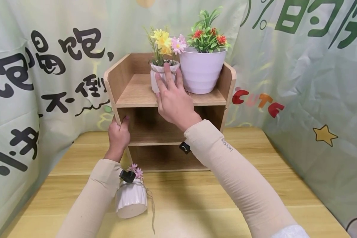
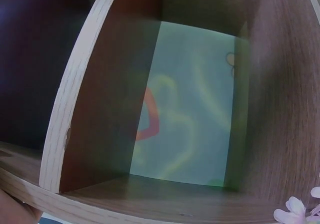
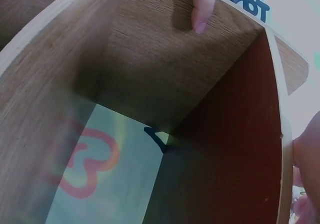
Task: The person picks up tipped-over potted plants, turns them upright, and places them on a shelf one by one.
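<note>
A small wooden shelf unit stands on the table. My left hand grips its left side panel, thumb on the inside; the thumb also shows in the right wrist view. My right hand reaches over the top board, straight fingers spread against the front of a white flowerpot with yellow and pink flowers. Right beside this pot stands a larger white planter with red flowers and green leaves. On the table, below my left hand, another small white pot lies tipped, its base facing me.
Pink flowers and a trailing twine string belong to the tipped pot. Two lower compartments open to the front, one above the other. A printed curtain hangs behind and beside the table.
</note>
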A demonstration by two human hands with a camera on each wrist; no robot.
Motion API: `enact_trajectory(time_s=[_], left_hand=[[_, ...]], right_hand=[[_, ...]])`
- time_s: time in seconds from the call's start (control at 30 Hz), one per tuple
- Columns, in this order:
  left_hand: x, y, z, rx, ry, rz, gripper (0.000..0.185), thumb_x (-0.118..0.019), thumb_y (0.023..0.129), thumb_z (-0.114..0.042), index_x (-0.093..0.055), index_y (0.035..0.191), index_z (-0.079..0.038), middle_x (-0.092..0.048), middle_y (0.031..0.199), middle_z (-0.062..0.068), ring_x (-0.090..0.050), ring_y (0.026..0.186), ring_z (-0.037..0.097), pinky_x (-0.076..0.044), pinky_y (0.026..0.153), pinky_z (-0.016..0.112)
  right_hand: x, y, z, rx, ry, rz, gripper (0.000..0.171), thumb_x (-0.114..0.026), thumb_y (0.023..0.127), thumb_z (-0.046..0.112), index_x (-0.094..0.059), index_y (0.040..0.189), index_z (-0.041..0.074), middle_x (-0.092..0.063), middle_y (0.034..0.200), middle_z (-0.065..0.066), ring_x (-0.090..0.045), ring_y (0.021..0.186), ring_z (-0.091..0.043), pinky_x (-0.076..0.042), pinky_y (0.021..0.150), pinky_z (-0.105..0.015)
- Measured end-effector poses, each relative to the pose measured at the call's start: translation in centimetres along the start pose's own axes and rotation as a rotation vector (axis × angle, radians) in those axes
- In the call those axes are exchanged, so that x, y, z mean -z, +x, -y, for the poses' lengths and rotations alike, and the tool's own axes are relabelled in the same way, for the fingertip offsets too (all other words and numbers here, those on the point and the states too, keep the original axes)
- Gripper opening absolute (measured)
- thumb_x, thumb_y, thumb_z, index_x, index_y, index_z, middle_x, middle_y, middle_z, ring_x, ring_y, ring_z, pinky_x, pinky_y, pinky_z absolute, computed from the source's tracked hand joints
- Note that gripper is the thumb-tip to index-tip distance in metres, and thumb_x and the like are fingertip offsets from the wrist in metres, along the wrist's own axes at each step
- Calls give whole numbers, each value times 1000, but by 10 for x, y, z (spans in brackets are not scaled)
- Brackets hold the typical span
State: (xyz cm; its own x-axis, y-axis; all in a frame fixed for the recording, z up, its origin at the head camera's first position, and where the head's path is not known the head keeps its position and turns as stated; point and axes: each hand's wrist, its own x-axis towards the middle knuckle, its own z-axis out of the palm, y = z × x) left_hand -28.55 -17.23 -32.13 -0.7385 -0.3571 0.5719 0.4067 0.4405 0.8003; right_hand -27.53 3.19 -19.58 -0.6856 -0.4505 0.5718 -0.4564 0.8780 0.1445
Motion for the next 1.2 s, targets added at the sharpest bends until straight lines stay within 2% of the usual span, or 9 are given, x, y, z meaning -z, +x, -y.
enact_trajectory(time_s=[0.1, 0.2, 0.33, 0.47, 0.53, 0.67, 0.97, 1.07, 1.2], left_hand=[[0, 0, 0, -1, -4, -1, 36, -56, 95, -19, -57, 120, 7, -61, 118, 30, -57, 110, 39, -42, 98, 49], [0, 0, 0, -2, -11, 3, 36, -56, 96, -19, -57, 120, 7, -61, 118, 29, -57, 110, 38, -42, 99, 48], [0, 0, 0, -3, -11, 7, 36, -56, 96, -19, -57, 121, 7, -61, 118, 29, -57, 111, 38, -41, 99, 49], [1, 0, 0, -7, 1, 3, 36, -56, 96, -19, -57, 120, 7, -61, 119, 29, -56, 112, 39, -41, 99, 49], [1, 0, 0, -6, 2, 3, 36, -56, 96, -20, -57, 121, 7, -61, 120, 29, -56, 113, 39, -41, 100, 48], [1, -1, -1, -5, 9, 10, 36, -56, 97, -20, -57, 120, 6, -61, 120, 29, -56, 113, 39, -41, 100, 49], [2, -1, -2, -19, 27, 18, 39, -56, 97, -22, -56, 124, 6, -60, 121, 29, -55, 116, 40, -40, 99, 50], [2, -1, -1, -20, 27, 16, 39, -56, 97, -22, -56, 123, 6, -60, 121, 29, -55, 116, 40, -40, 99, 50], [2, -1, 0, -18, 27, 16, 38, -56, 97, -23, -57, 122, 6, -61, 120, 29, -55, 114, 40, -41, 98, 51]], right_hand=[[2, 2, -1, -37, 28, 56, 58, -30, 103, 32, -18, 155, 9, 8, 160, -17, 2, 143, -45, 6, 116, -41], [1, 2, -1, -56, 50, 63, 58, -30, 103, 33, -18, 155, 11, 9, 160, -15, 1, 143, -45, 4, 116, -40], [-2, 0, -2, -64, 93, 10, 57, -34, 102, 33, -23, 154, 12, 4, 161, -14, -3, 143, -44, -10, 117, -41], [-6, -3, -2, -53, 135, -89, 55, -40, 101, 31, -31, 152, 12, -6, 161, -14, -10, 143, -43, -26, 112, -45], [-7, -5, -3, -37, 144, -140, 54, -42, 100, 29, -34, 151, 11, -13, 160, -16, -15, 142, -44, -30, 110, -46], [-8, -9, -3, -12, 166, -201, 53, -45, 99, 24, -38, 149, 9, -25, 155, -20, -23, 139, -46, -28, 112, -45], [-5, -17, -7, 14, 279, -261, 52, -47, 97, 18, -41, 145, 1, -34, 151, -22, -29, 139, -39, -18, 116, -35], [-7, -19, -10, 40, 326, -312, 50, -48, 96, 15, -43, 142, -3, -39, 148, -24, -31, 139, -37, -14, 116, -30], [-9, -23, -14, 62, 384, -401, 47, -49, 95, 11, -45, 138, -6, -45, 143, -23, -38, 135, -34, -17, 115, -29]])
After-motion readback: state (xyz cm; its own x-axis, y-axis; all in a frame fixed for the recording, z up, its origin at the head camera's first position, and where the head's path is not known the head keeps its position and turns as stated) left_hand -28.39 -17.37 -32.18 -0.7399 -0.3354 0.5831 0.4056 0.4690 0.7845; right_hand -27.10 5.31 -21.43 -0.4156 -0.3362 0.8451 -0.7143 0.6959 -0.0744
